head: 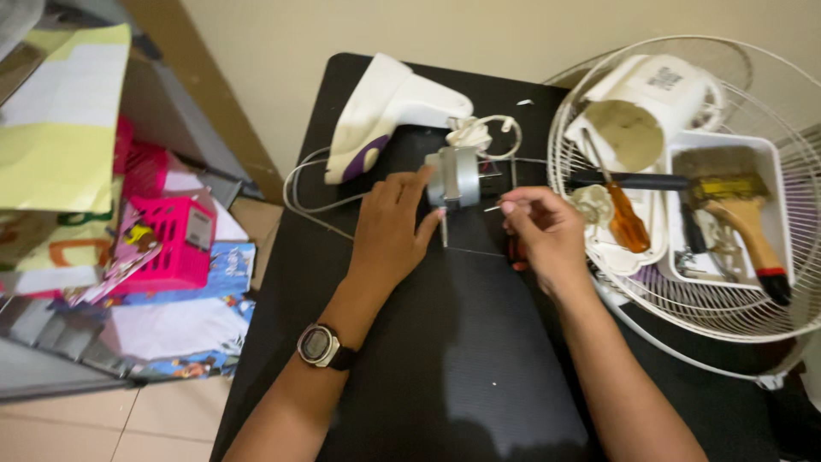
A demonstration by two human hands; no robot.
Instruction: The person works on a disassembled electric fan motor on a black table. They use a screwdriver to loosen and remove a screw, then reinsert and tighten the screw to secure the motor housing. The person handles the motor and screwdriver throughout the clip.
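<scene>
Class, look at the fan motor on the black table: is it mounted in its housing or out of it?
Out. The grey motor lies bare on the table, beside the white housing, steadied by the left hand.

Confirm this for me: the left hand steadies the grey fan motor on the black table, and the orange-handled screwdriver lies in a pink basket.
Wrong on the basket. In the head view the orange-handled screwdriver lies in the white fan grille at right, not in a pink basket. The rest holds: the left hand steadies the grey fan motor on the black table.

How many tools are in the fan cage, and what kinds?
Screwdrivers with an orange handle: 1
Paint brushes: 1
Black-handled tools: 1
Total: 3
All lie in the wire fan guard, right of the right hand.
</scene>
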